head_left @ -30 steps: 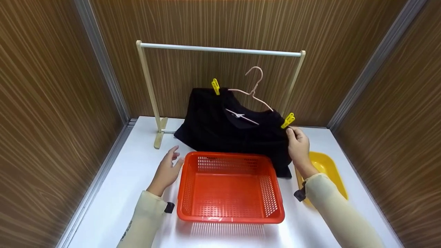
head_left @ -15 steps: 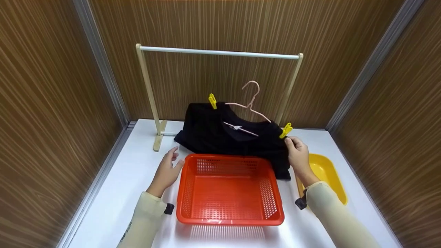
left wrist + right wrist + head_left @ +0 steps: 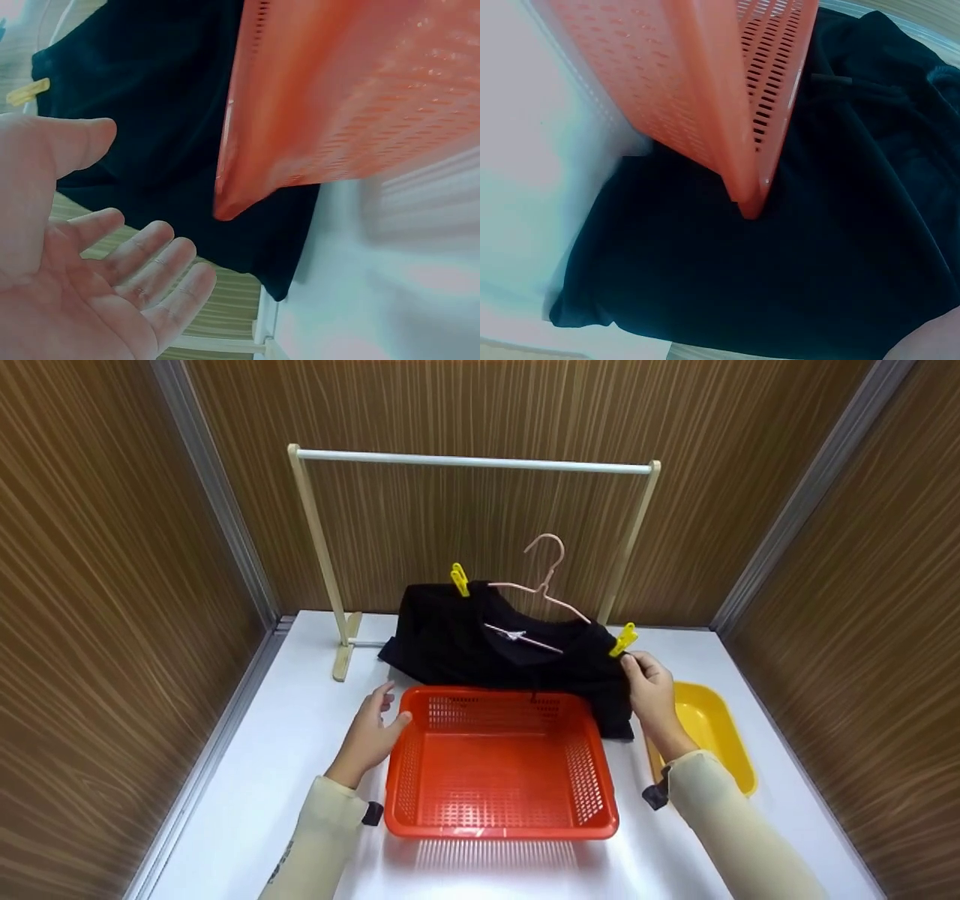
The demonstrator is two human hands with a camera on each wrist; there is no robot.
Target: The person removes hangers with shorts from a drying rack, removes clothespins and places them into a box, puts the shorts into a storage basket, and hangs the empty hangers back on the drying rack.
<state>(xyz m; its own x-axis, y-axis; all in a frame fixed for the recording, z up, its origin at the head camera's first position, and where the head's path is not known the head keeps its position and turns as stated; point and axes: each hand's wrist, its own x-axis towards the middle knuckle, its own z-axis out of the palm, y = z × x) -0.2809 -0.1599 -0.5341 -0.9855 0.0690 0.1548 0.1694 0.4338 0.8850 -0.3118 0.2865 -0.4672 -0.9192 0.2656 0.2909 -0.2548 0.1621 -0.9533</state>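
A black T-shirt [image 3: 442, 637] sits on a pink hanger [image 3: 548, 577] behind the red basket. One yellow clothespin [image 3: 460, 580] grips its left shoulder and another yellow clothespin [image 3: 624, 640] its right shoulder. Just below the right clothespin, my right hand [image 3: 654, 697] pinches the shirt's edge between thumb and fingers. Only a sliver of that hand [image 3: 934, 337] shows in the right wrist view. My left hand [image 3: 369, 735] holds nothing, its fingers spread beside the basket's left rim. In the left wrist view its palm [image 3: 97, 300] faces the shirt's sleeve.
The red basket [image 3: 501, 834] stands in front of the shirt, its rim overlapping the cloth. A yellow tray [image 3: 709, 720] lies right of it, partly behind my right forearm. At the back rises a drying rack with a white bar [image 3: 472, 460]. Wood-patterned panels enclose the table [image 3: 247, 780].
The hanger and the shirt's collar with its clothespins have come down, mostly in the first half second. My right hand keeps its pinch. My left thumb has shifted slightly toward the basket.
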